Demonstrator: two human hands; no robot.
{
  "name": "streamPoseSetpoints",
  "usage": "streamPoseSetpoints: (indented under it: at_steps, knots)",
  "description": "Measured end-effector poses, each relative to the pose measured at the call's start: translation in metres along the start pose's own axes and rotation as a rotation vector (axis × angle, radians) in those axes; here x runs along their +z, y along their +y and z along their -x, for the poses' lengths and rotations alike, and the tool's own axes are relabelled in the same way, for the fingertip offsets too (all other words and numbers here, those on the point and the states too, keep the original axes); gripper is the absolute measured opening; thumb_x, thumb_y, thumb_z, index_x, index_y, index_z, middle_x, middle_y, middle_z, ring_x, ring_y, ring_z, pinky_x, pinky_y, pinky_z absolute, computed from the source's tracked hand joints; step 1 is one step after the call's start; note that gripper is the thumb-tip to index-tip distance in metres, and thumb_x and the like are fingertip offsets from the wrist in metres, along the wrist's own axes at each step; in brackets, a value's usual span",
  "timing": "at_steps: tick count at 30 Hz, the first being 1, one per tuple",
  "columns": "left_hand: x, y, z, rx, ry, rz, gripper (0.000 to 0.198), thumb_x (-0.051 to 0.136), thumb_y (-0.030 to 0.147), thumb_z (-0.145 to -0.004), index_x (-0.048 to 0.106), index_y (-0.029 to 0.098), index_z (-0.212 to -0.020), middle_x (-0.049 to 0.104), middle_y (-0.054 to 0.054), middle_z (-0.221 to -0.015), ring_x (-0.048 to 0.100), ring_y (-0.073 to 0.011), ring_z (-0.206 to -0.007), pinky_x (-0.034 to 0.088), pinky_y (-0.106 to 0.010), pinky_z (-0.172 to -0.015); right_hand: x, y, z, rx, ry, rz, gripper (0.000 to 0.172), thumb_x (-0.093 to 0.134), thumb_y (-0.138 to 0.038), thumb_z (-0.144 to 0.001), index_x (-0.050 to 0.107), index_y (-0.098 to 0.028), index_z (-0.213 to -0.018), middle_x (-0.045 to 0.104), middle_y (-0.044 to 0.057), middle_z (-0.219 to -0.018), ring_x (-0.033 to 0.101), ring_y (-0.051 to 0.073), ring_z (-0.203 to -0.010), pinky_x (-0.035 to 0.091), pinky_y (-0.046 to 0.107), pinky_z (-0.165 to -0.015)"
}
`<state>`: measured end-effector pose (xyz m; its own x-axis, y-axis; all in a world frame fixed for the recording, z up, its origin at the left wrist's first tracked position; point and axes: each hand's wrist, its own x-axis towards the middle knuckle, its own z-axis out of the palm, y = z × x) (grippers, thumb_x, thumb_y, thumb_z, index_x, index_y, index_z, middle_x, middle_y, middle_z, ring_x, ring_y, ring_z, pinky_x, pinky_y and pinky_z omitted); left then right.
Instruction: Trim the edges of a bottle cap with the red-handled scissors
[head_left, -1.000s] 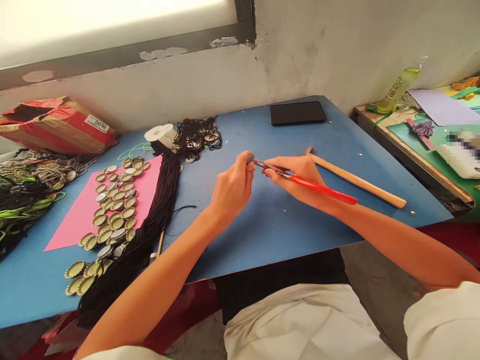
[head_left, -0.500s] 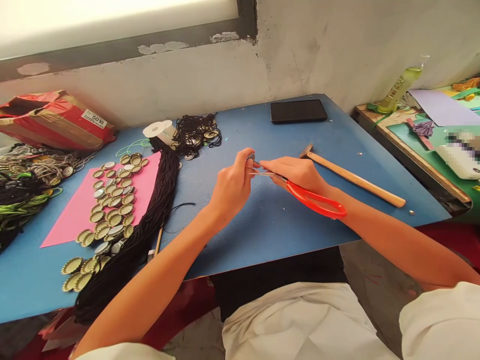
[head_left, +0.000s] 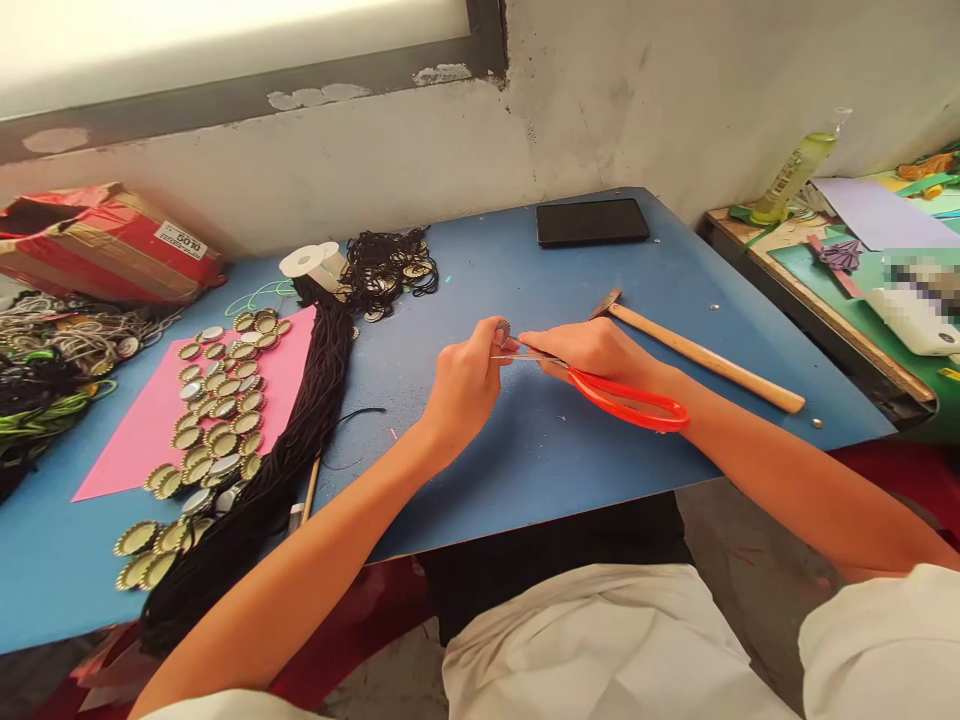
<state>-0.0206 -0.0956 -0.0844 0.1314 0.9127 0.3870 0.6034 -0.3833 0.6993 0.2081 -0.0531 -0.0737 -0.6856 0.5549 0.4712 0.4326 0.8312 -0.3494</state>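
Scissors [head_left: 589,385] point left at the bottle cap [head_left: 502,329] the left hand [head_left: 465,385] pinches; right hand [head_left: 592,345] clamps their blades, hammer [head_left: 705,355] just behind the grip, table [head_left: 540,460] edge well in front.

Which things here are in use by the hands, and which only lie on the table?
In use: bottle cap in left hand; red scissors in right hand.
Lying about: hammer, black tablet, loose caps on pink paper, black cords, white spool, red box.
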Motion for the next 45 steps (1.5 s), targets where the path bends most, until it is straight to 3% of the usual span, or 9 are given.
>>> streamPoseSetpoints:
  at_steps: [3, 8, 12, 15, 18, 28, 33, 37, 45]
  knots:
    - [0.003, -0.002, -0.002, -0.107, -0.002, 0.149, 0.025, 0.046, 0.035, -0.119, 0.066, 0.022, -0.111, 0.084, -0.005, -0.092, 0.089, -0.0222, -0.089, 0.075, -0.036, -0.087, 0.0, -0.001, -0.003, 0.116, -0.018, -0.109, 0.024, 0.061, -0.033, -0.112, 0.081, -0.021, -0.116, 0.082, 0.005, -0.094, 0.072, 0.019, -0.081, 0.048, 0.03, -0.076]
    - [0.005, -0.011, -0.01, -0.284, -0.025, 0.349, 0.023, 0.052, 0.032, -0.117, 0.068, 0.019, -0.107, 0.081, -0.005, -0.082, 0.086, -0.0189, -0.074, 0.075, -0.033, -0.077, -0.004, 0.004, -0.012, 0.368, -0.003, -0.292, 0.037, 0.081, -0.042, -0.101, 0.083, -0.018, -0.129, 0.084, 0.005, -0.096, 0.074, 0.021, -0.085, 0.051, 0.032, -0.082]
    - [0.005, -0.012, -0.014, -0.382, -0.036, 0.412, 0.02, 0.054, 0.026, -0.116, 0.068, 0.017, -0.105, 0.079, -0.004, -0.079, 0.085, -0.0183, -0.07, 0.074, -0.03, -0.071, -0.014, 0.01, -0.013, 0.275, -0.122, -0.243, 0.027, 0.073, -0.037, -0.105, 0.083, -0.019, -0.121, 0.081, 0.004, -0.093, 0.068, 0.019, -0.079, 0.045, 0.03, -0.076]
    - [0.003, -0.01, -0.014, -0.382, -0.014, 0.392, 0.019, 0.052, 0.02, -0.115, 0.068, 0.017, -0.107, 0.079, -0.003, -0.081, 0.084, -0.0169, -0.068, 0.073, -0.029, -0.072, -0.018, 0.01, -0.011, 0.169, -0.196, -0.127, 0.024, 0.057, -0.03, -0.112, 0.08, -0.021, -0.111, 0.077, 0.003, -0.091, 0.062, 0.017, -0.076, 0.038, 0.029, -0.071]
    - [0.002, -0.008, -0.014, -0.377, -0.002, 0.389, 0.02, 0.051, 0.019, -0.115, 0.069, 0.017, -0.109, 0.079, -0.003, -0.081, 0.083, -0.0166, -0.069, 0.073, -0.029, -0.073, -0.015, 0.006, -0.009, 0.196, -0.19, -0.1, 0.022, 0.055, -0.027, -0.111, 0.075, -0.022, -0.119, 0.071, 0.0, -0.086, 0.057, 0.017, -0.07, 0.037, 0.027, -0.069]
    - [0.005, 0.002, -0.006, -0.323, -0.032, 0.454, 0.026, 0.051, 0.027, -0.116, 0.067, 0.018, -0.097, 0.082, -0.006, -0.085, 0.086, -0.02, -0.076, 0.076, -0.035, -0.078, -0.006, -0.023, -0.008, 0.269, 0.04, -0.243, 0.027, 0.058, -0.036, -0.11, 0.071, -0.02, -0.128, 0.069, -0.003, -0.074, 0.058, 0.018, -0.067, 0.043, 0.029, -0.073]
    - [-0.002, 0.008, -0.004, -0.319, -0.07, 0.399, 0.022, 0.052, 0.028, -0.115, 0.07, 0.017, -0.107, 0.082, -0.006, -0.084, 0.085, -0.0195, -0.074, 0.075, -0.033, -0.075, -0.011, -0.026, -0.009, 0.283, 0.012, -0.242, 0.022, 0.061, -0.032, -0.106, 0.077, -0.018, -0.101, 0.074, 0.002, -0.084, 0.059, 0.016, -0.074, 0.04, 0.028, -0.074]
    - [-0.008, 0.01, -0.004, -0.289, -0.074, 0.338, 0.019, 0.054, 0.028, -0.113, 0.07, 0.018, -0.109, 0.083, -0.006, -0.086, 0.086, -0.02, -0.079, 0.076, -0.036, -0.08, -0.013, -0.027, -0.009, 0.225, -0.061, -0.176, 0.027, 0.056, -0.031, -0.11, 0.077, -0.016, -0.104, 0.073, 0.004, -0.086, 0.057, 0.016, -0.075, 0.036, 0.03, -0.074]
    - [-0.002, 0.004, 0.004, -0.248, -0.129, 0.285, 0.021, 0.049, 0.03, -0.115, 0.067, 0.019, -0.112, 0.085, -0.01, -0.098, 0.088, -0.0245, -0.095, 0.076, -0.046, -0.095, -0.012, -0.028, -0.004, 0.222, -0.068, -0.297, 0.043, 0.051, -0.038, -0.116, 0.052, -0.022, -0.076, 0.049, -0.003, -0.07, 0.037, 0.014, -0.069, 0.027, 0.032, -0.068]
